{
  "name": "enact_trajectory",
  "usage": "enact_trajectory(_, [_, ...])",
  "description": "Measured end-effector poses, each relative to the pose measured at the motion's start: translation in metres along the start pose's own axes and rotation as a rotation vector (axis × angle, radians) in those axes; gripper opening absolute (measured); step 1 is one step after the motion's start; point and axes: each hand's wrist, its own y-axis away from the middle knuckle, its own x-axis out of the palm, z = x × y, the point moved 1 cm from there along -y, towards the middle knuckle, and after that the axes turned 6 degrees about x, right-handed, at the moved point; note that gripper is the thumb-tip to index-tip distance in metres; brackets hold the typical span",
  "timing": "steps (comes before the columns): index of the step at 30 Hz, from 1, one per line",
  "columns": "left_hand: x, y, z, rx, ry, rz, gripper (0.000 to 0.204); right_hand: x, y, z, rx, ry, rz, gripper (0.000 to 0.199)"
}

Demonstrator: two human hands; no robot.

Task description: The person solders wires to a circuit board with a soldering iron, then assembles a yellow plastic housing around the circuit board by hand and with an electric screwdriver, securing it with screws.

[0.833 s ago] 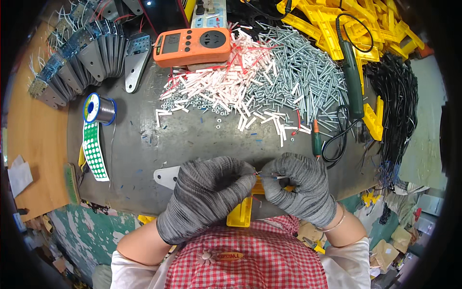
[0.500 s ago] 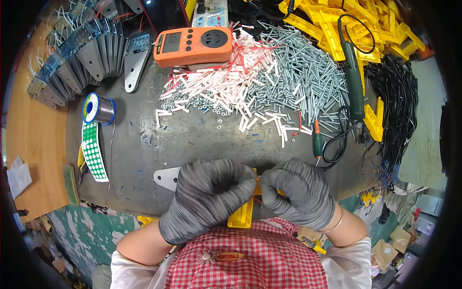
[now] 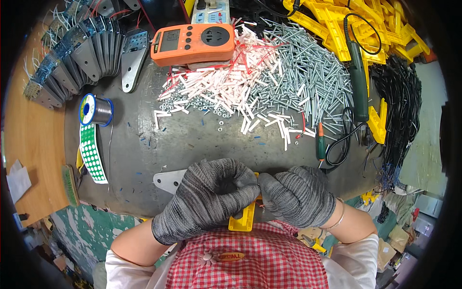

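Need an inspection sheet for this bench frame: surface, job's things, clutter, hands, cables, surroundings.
Surface: dark grey mat on a wooden bench.
Job's things: yellow plastic part held at the near edge; metal plate beside the left hand.
Clutter: white sleeves, metal pins, orange meter, solder spool, green dot sticker sheet, stacked metal brackets.
Hands: left hand and right hand, grey-gloved, both gripping the yellow part.
Cables: black wire bundle; green-handled tool with black cord.
Surroundings: yellow parts pile.
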Motion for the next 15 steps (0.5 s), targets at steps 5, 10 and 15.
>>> enact_trajectory(5, [0.016,0.009,0.016,0.702,-0.993,-0.153,0.022,-0.006,-0.018,-0.003,0.164,-0.294,-0.104,0.026])
enact_trajectory(10, [0.003,0.002,0.011,0.629,-0.908,-0.042,0.035,-0.016,-0.033,-0.022,0.504,-0.944,0.349,0.015])
enact_trajectory(15, [-0.004,-0.004,0.009,0.272,-0.362,-0.047,0.017,-0.013,-0.033,-0.017,-0.071,0.043,0.027,0.021])
